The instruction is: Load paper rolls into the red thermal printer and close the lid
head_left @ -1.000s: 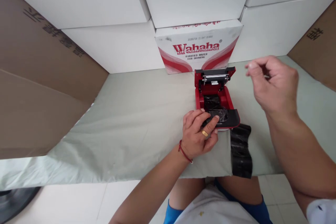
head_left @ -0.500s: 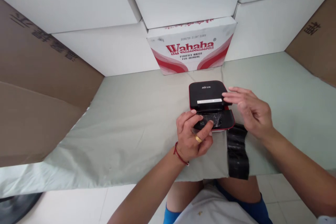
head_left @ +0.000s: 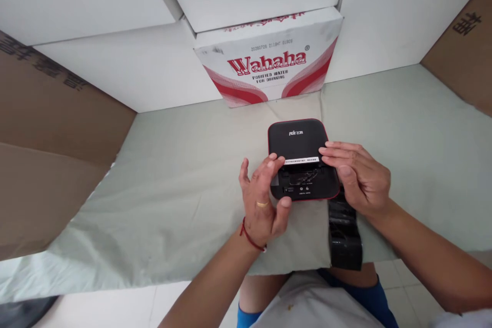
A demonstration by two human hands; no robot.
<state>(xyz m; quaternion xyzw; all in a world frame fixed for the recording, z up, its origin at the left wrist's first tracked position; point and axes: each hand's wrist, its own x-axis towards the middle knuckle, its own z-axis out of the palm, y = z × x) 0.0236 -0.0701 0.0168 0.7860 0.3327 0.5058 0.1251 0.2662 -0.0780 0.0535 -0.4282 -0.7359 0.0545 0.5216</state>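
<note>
A black device with a red edge [head_left: 300, 143] lies on the green cloth, with a white label strip [head_left: 302, 160] across it and a dark recess holding shiny film below the strip. My left hand [head_left: 263, 197] touches its left edge, fingers apart, thumb near the lower left corner. At the right edge rests my right hand [head_left: 359, 174], fingertips on the device, fingers stretched out and thumb below them; it holds nothing. A wavy black strip [head_left: 345, 236] extends from beneath the device's lower right corner to the table's front edge.
A Wahaha carton [head_left: 269, 69] stands behind the device, before stacked white boxes [head_left: 119, 69]. Brown cardboard boxes flank the table at the left [head_left: 57, 133] and right [head_left: 463, 56]. The green cloth [head_left: 172, 189] hangs over the front edge.
The device's raised lower part now lies level with the rest. My left hand has moved off its lower part to the left edge. My right hand has moved slightly left, and the view has shifted.
</note>
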